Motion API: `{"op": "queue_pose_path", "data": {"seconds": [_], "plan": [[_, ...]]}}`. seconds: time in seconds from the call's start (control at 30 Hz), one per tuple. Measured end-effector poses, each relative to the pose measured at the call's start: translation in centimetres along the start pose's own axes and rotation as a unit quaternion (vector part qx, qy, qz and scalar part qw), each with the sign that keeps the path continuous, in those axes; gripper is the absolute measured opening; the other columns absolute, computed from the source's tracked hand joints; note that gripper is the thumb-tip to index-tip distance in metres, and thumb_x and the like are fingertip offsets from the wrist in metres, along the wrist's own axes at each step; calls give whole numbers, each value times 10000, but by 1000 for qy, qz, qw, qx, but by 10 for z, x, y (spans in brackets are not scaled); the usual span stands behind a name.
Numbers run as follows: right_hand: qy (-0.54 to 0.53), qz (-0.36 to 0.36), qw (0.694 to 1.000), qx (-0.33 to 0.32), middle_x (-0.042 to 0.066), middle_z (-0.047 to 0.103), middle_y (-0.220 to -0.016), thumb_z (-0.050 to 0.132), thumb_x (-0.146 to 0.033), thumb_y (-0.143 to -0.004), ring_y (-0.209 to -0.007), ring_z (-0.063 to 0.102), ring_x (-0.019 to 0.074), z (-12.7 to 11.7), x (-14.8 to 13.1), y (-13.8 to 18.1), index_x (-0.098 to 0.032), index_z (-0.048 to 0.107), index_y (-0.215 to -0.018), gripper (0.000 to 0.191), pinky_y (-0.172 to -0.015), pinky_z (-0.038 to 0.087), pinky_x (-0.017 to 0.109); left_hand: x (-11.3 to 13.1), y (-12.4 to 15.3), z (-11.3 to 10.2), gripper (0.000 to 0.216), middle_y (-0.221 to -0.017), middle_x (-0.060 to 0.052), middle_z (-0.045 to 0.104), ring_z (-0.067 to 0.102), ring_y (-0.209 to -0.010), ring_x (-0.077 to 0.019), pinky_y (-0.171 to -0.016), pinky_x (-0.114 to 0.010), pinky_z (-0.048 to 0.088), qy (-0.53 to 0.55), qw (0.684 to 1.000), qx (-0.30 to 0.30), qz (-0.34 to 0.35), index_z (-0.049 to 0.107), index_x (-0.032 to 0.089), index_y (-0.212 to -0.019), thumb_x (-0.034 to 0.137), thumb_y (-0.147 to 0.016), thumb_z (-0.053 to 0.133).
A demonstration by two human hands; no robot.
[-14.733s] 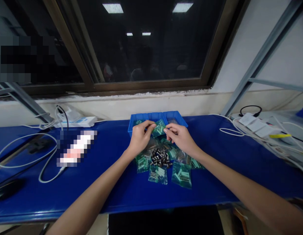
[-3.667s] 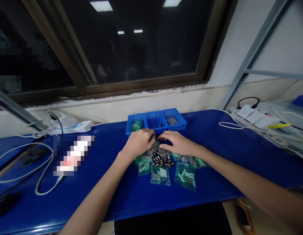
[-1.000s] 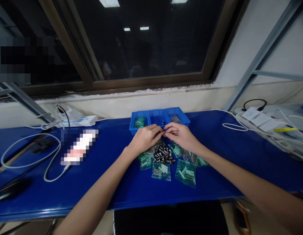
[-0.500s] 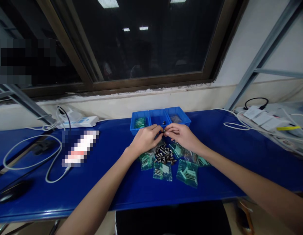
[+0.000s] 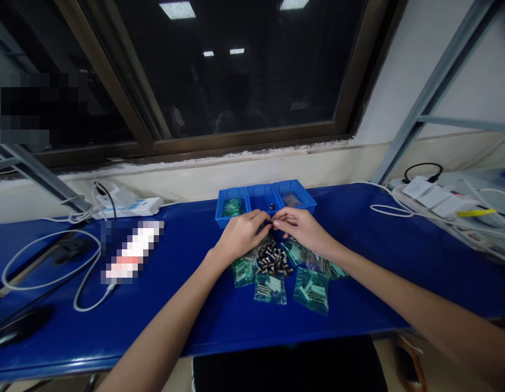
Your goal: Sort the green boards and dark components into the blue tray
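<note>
My left hand [image 5: 243, 233] and my right hand [image 5: 298, 224] meet fingertip to fingertip, both closed around a small dark metal part [image 5: 271, 220], mostly hidden by the fingers. Just below them lies a pile of similar small black and silver metal parts [image 5: 272, 259]. Around the pile are several greenish clear bags with pale strips and metal pins inside, among them one bag [image 5: 270, 288] in front and another bag [image 5: 312, 289] to its right. Behind the hands, a blue bin [image 5: 262, 191] in the middle contains one small dark part [image 5: 271, 206].
A blue bin [image 5: 220, 219] with green bags stands at left, another blue bin [image 5: 311, 199] with a clear bag at right. On the blue table [image 5: 154, 310] lie a pixelated device, white cables, a power strip [image 5: 146, 206] and a black mouse [image 5: 23, 325]. White adapters [image 5: 434, 198] are at right.
The view has shifted slightly. Both hands stay together at the same spot, with the small metal part turned a little or more covered by the fingertips.
</note>
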State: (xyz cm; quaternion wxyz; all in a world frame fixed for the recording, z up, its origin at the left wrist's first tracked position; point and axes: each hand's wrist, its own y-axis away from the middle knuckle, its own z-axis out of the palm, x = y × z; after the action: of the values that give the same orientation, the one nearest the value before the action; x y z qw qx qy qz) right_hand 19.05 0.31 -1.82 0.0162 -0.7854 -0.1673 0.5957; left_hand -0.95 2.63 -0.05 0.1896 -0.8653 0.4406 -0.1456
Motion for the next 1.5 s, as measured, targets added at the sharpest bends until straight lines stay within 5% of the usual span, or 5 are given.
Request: {"op": "queue_pose_path", "data": {"seconds": [0.87, 1.07, 1.23, 1.5], "plan": [[29, -10, 999, -18, 66, 684, -795, 480, -335, -944, -718, 656, 166, 0, 1, 0, -185, 615, -819, 237, -561, 512, 268, 6, 0, 3, 236, -1021, -73, 604, 633, -869, -163, -724, -288, 533, 30, 1000, 6, -8, 553, 163, -1101, 279, -1031, 361], [128, -59, 990, -14, 46, 693, -830, 453, -268, -952, -768, 656, 167, 2, 0, 3, -187, 613, -871, 196, -618, 468, 264, 5, -1, 5, 212, -995, -63, 608, 618, -881, -158, -775, -294, 523, 72, 997, 27, -19, 550, 162, -1025, 286, -1028, 377], [253, -124, 959, 17, 0, 618, -686, 492, -224, -944, -617, 562, 131, 5, -3, 6, -177, 577, -771, 198, -582, 359, 255, 10, -2, 6, 186, -979, -52, 600, 607, -855, -161, -760, -299, 511, 102, 994, 41, -28, 529, 172, -1026, 293, -1024, 387], [238, -128, 963, 9, 7, 642, -687, 479, -241, -966, -632, 592, 138, 5, -5, 6, -177, 576, -713, 279, -599, 376, 255, 11, -3, 4, 208, -975, -64, 590, 596, -861, -164, -765, -305, 505, 100, 994, 50, -17, 545, 166, -1016, 235, -1022, 348]]}}
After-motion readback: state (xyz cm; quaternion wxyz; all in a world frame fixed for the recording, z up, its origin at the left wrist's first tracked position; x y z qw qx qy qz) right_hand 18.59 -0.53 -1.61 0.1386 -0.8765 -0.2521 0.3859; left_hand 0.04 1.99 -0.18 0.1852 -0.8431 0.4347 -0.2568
